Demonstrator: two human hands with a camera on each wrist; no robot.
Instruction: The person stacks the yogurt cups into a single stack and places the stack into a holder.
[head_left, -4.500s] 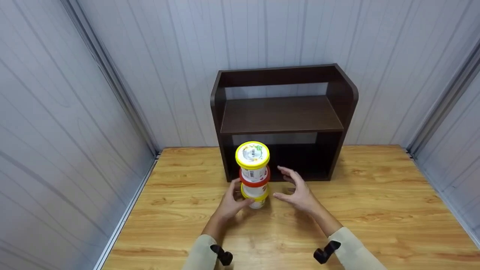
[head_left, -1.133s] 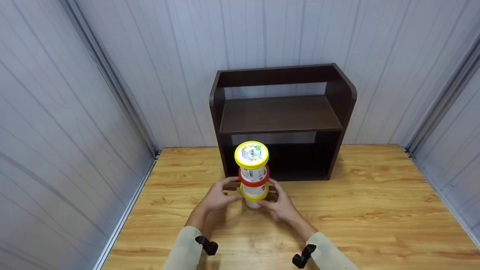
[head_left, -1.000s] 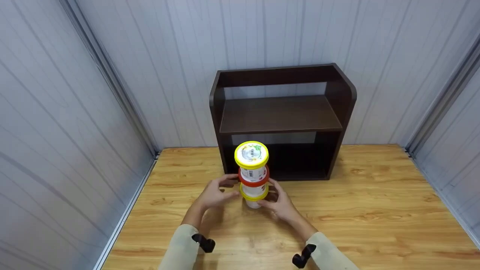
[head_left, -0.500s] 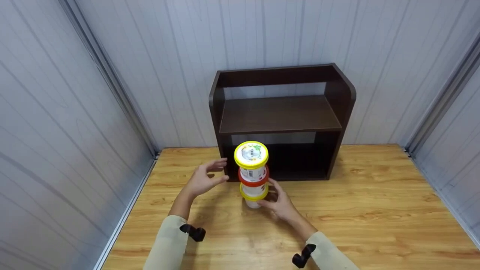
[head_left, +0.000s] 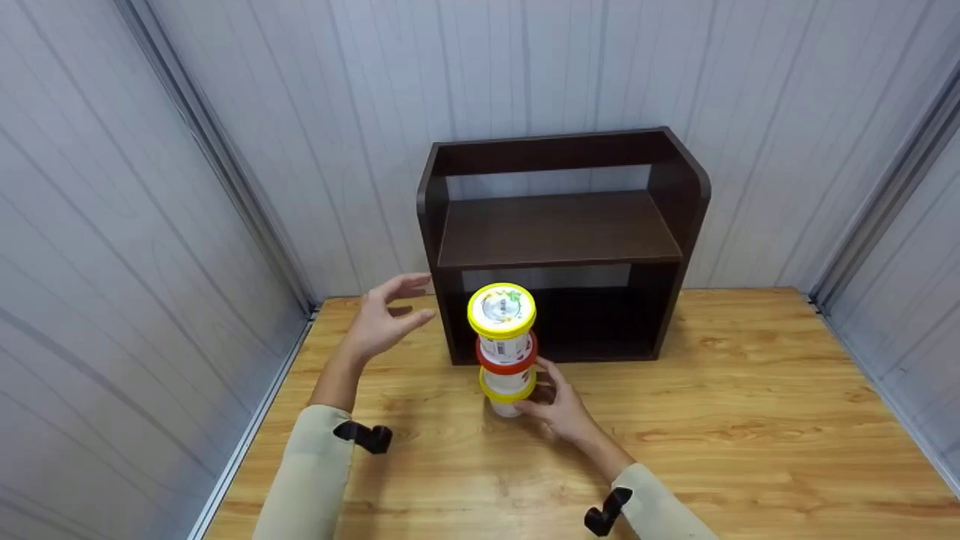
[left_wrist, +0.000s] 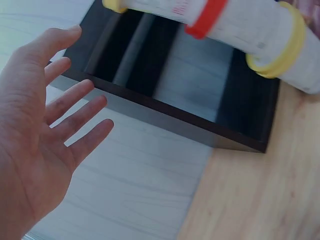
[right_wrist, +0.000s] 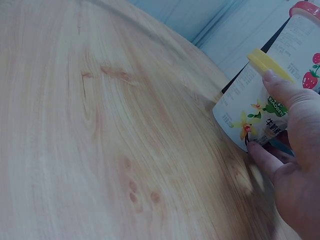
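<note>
tubs — against right hand, left hand apart

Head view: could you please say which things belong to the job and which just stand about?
Job, apparently: top tub; middle tub; bottom tub; right hand, gripping it; left hand, apart.
Probably background: dark shelf unit; wooden table.

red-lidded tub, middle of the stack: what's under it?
Directly under the red-lidded tub is the bottom yellow-lidded tub, gripped by the right hand and standing on the wooden table. Its yellow rim shows; the lid's top is covered.
</note>
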